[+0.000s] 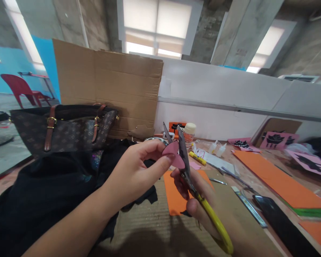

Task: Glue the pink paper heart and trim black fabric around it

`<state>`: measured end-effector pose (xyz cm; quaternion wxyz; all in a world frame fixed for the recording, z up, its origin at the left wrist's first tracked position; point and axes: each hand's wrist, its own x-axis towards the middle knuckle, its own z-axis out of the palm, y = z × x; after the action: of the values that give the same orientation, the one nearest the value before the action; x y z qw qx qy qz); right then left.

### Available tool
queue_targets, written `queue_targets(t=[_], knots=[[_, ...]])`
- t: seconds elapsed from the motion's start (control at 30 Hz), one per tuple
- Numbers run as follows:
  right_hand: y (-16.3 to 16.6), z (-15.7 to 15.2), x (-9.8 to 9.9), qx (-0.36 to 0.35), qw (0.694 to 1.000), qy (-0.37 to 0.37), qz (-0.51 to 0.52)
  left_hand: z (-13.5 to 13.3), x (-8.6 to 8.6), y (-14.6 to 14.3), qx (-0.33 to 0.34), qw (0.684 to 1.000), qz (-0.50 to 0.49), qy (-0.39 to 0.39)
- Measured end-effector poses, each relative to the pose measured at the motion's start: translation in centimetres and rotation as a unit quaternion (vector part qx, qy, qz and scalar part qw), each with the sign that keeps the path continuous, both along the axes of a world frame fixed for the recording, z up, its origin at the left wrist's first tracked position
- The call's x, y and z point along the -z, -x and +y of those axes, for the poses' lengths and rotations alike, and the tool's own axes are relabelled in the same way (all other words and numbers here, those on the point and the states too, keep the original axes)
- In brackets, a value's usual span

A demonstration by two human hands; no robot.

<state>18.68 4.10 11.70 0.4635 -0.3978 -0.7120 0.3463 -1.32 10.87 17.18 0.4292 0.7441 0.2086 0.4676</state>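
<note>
My left hand (135,171) pinches a small pink paper piece (173,155) between thumb and fingers, held up over the table. My right hand (195,200) grips yellow-handled scissors (187,167). Their blades are parted and sit around the pink piece's edge. Below the hands lies an orange sheet (176,200) on a brown cardboard mat (149,221).
A patterned brown handbag (61,128) and black cloth (42,192) lie at the left, with a cardboard panel (109,82) behind. To the right are a long orange sheet (278,178), glue bottles (216,148), a yellow marker (198,158), a phone (280,221), and pink cards with black cut-outs (278,140).
</note>
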Motion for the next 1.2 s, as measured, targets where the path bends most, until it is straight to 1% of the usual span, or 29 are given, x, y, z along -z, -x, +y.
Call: queue_targets(t=[0.13, 0.23, 0.37, 0.5, 0.6, 0.67, 0.77, 0.9, 1.0, 1.1, 1.2], knots=[[0.1, 0.1, -0.8, 0.011, 0.998, -0.044, -0.049, -0.3, -0.4, 0.0, -0.046, 0.998, 0.023, -0.045], [0.2, 0.1, -1.0, 0.017, 0.996, -0.048, -0.077, -0.4, -0.5, 0.0, -0.056, 0.996, 0.035, -0.053], [0.3, 0.2, -1.3, 0.029, 0.993, -0.060, -0.097, -0.3, -0.4, -0.1, -0.051, 0.997, 0.043, -0.044], [0.3, 0.0, -2.3, 0.034, 0.988, -0.066, -0.132, -0.3, -0.1, -0.2, -0.052, 0.997, 0.052, -0.035], [0.2, -0.2, -3.0, 0.035, 0.983, -0.077, -0.165, -0.3, 0.0, -0.2, -0.037, 0.997, 0.054, -0.044], [0.2, -0.4, -3.1, 0.039, 0.985, -0.070, -0.156, -0.4, 0.0, -0.2, -0.018, 0.998, 0.045, -0.045], [0.0, -0.4, -2.4, 0.033, 0.991, -0.040, -0.121, -0.3, 0.1, -0.3, -0.005, 0.999, 0.027, -0.043], [-0.2, 0.1, -0.5, 0.014, 0.998, -0.026, -0.049, 0.0, 0.2, -0.4, -0.026, 0.999, 0.021, -0.038], [-0.4, 0.3, 0.7, 0.012, 1.000, -0.003, -0.024, 0.1, 0.3, -0.3, -0.017, 0.999, 0.023, -0.029], [-0.6, 0.3, 1.1, 0.017, 0.999, 0.003, -0.029, 0.2, 0.4, -0.3, 0.005, 0.999, 0.028, -0.024], [-0.7, 0.2, 1.0, 0.008, 1.000, 0.007, -0.025, 0.2, 0.4, -0.3, 0.012, 1.000, 0.027, -0.010]])
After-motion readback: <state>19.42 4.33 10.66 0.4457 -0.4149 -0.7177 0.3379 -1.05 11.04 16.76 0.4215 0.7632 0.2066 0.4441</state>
